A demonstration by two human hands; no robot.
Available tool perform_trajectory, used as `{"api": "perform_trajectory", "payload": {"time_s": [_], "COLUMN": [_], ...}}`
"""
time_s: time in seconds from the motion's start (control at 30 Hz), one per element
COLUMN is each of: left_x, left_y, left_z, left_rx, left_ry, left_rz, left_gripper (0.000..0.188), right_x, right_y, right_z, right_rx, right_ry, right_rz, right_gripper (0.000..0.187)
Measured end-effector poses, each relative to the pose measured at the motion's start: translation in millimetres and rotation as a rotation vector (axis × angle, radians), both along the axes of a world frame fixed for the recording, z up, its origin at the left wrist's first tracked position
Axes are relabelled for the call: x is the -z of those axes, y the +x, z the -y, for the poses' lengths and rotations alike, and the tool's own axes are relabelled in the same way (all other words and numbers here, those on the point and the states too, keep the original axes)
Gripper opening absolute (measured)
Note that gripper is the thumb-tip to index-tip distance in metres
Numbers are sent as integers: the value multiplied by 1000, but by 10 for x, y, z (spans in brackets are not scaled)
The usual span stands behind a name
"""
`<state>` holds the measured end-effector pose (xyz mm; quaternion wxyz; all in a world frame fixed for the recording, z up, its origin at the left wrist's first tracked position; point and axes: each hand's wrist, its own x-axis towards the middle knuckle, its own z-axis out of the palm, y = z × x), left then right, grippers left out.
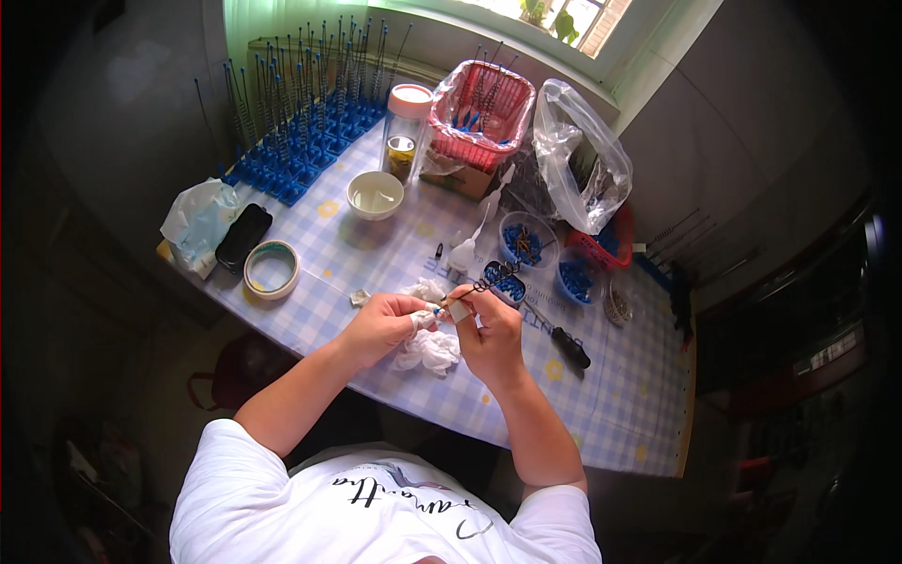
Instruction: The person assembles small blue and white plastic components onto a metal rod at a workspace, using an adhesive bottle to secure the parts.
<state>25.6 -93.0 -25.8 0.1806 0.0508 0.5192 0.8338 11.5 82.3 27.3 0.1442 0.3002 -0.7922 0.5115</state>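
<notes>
Spiral rod [494, 276] sits in hands [378, 329] [492, 340] near table edge [442, 406].

Dressed in a white T-shirt [310, 517], spread below the near edge of the counter [601, 423]. Marked across the chest with flowing black script [376, 493], and beside it with a small graphic [411, 474] in muted blue and purplish tones. Cut short at the left sleeve [230, 465] and right sleeve [559, 517] alike, loose and softly creased, with forearms bare below. Wrapped about the fingers of the left hand [381, 329] and right hand [494, 343] in pale bands [459, 311], too small to tell the material.
</notes>
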Motion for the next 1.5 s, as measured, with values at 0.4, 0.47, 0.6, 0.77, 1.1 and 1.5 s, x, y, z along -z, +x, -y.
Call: {"api": "perform_trajectory", "payload": {"time_s": [0.4,0.47,0.6,0.77,1.1,1.5], "left_x": [-7,0,-38,-17,-15,5], "left_y": [-1,0,16,11,5,2], "left_z": [-15,-16,-25,-7,-16,-20], "left_rx": [2,3,-3,1,-10,-11], "left_ry": [12,12,24,-7,12,4], "left_rz": [0,6,8,8,10,-2], "left_gripper": [21,22,22,22,22,22], "right_x": [47,41,32,17,27,44], "right_y": [-23,-19,-12,-3,-12,-14], "right_z": [-14,-14,-13,0,-3,-15], "right_rx": [-5,-4,4,6,9,16], "right_ry": [-12,-11,-1,-3,-3,7], "right_rz": [-6,-6,-15,-19,-28,-34], "right_gripper": [19,19,19,18,18,22]}}
